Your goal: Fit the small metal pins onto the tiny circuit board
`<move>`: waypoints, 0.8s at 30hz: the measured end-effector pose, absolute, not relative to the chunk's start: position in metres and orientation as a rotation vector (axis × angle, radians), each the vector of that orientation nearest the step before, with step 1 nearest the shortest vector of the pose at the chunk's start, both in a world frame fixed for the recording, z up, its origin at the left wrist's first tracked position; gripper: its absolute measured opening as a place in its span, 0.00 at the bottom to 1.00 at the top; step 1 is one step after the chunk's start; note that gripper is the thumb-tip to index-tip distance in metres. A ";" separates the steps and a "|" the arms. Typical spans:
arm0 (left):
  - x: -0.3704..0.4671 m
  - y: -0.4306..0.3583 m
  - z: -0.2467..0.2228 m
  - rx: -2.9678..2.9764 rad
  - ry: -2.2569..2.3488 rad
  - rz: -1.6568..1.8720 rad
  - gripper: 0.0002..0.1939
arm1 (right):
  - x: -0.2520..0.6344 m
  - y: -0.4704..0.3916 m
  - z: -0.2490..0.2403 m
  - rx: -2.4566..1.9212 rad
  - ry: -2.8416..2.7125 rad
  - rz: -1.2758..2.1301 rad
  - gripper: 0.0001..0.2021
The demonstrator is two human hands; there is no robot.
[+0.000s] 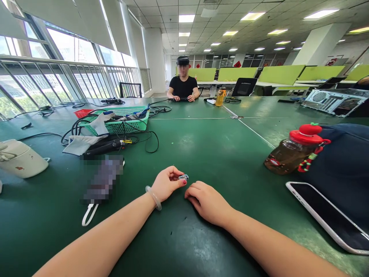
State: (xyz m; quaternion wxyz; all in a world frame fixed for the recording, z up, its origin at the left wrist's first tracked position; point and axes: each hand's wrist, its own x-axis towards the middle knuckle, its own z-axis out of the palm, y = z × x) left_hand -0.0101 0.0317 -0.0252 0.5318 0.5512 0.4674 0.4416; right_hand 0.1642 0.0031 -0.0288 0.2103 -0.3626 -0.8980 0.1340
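My left hand (166,182), with a pale bangle (153,198) at the wrist, pinches a small circuit board (183,177) between thumb and fingers, just above the green table (213,154). The piece looks dark blue with pale markings; its exact kind is too small to read. Close by on the right, my right hand (209,202) rests low over the table with its fingers curled inward. Its fingertips point toward the board but do not touch it. Whatever those fingers may hold is hidden.
To the left lie a phone (105,179) with a white cable, a green basket (141,124) of cables and gloves, and a white container (24,159). On the right are a red-lidded bottle (285,156), a tablet (331,215) and a dark bag (346,161). A person (183,82) sits opposite.
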 end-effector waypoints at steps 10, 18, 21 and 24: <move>-0.010 0.031 -0.026 1.332 1.091 1.060 0.17 | 0.165 0.004 -0.032 -0.980 -2.486 0.352 0.13; -0.010 0.031 -0.026 1.322 1.091 1.048 0.17 | 0.165 0.004 -0.029 -1.003 -2.452 0.373 0.12; -0.010 0.031 -0.026 1.320 1.095 1.045 0.17 | 0.166 0.004 -0.028 -1.009 -2.432 0.382 0.10; -0.010 0.031 -0.026 1.342 1.105 1.043 0.16 | 0.166 0.004 -0.027 -1.031 -2.415 0.392 0.09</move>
